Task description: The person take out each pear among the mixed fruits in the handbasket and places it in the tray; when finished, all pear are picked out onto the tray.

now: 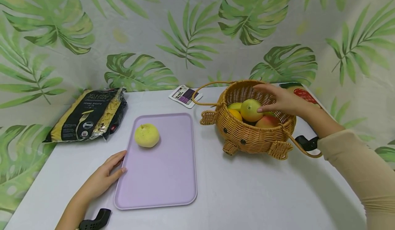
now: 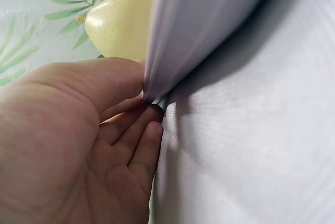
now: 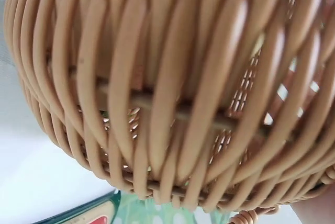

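My left hand (image 1: 100,180) rests at the left edge of a lilac tray (image 1: 165,175); in the left wrist view its thumb and fingertips meet the tray's rim. A yellow pear (image 1: 146,135) with a short stem lies near the tray's upper left corner. Over the wicker basket (image 1: 254,139), my right hand (image 1: 279,99) reaches in from the right with fingers spread, its thumb tip right at a round yellow-green fruit (image 1: 250,110). Around that fruit sit an orange fruit (image 1: 236,114) and a reddish one (image 1: 267,121). The right wrist view shows only woven basket wall (image 3: 172,77), the hand almost wholly hidden.
A bag of penne pasta (image 1: 87,115) lies at the back left. Behind the tray is a small white and purple packet (image 1: 186,96). A red and green package (image 1: 300,92) stands behind the basket, partly covered by the right arm. The basket's looped handles (image 1: 200,103) stick out sideways.
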`<state>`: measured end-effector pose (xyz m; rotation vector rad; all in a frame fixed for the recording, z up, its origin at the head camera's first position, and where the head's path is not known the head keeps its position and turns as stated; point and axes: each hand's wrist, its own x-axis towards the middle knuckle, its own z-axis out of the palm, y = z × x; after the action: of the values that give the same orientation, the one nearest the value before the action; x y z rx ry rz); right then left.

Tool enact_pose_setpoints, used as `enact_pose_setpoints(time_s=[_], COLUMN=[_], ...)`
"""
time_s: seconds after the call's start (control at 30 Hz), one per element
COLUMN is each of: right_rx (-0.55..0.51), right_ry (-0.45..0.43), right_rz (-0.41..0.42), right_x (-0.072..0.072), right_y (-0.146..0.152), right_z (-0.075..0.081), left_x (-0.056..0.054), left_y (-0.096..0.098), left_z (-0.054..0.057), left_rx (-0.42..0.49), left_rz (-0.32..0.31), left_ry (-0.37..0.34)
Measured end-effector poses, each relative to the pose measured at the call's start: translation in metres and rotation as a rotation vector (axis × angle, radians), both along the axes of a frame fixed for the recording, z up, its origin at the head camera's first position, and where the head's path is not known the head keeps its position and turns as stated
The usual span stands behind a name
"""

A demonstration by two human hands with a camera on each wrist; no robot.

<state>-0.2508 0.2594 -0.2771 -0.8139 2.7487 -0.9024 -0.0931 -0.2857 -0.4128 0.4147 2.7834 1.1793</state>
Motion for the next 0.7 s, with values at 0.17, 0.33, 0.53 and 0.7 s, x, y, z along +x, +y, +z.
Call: enact_pose_setpoints(time_s=[0.17, 0.33, 0.53, 0.7], right_rx=[0.02, 0.033, 0.075, 0.115], right_ry=[0.011, -0.003, -0.008, -0.01], right_rz=[0.004, 0.003, -0.004, -0.003], right_x=[-0.004, -0.007, -0.009, -0.011], right_y=[0.0, -0.001, -0.005, -0.008], right_z=[-0.003, -0.006, -0.008, -0.01], left_x=[0.0, 0.001, 0.001, 0.001], left_y=[0.0, 0.0, 0.0, 0.001], left_z=[0.0, 0.001, 0.001, 0.001], left_rx=[-0.004, -0.004, 0.0, -0.001], left_rz=[0.005, 0.009, 0.014, 0.013], left_ry=[0.0, -0.011, -0.022, -0.016])
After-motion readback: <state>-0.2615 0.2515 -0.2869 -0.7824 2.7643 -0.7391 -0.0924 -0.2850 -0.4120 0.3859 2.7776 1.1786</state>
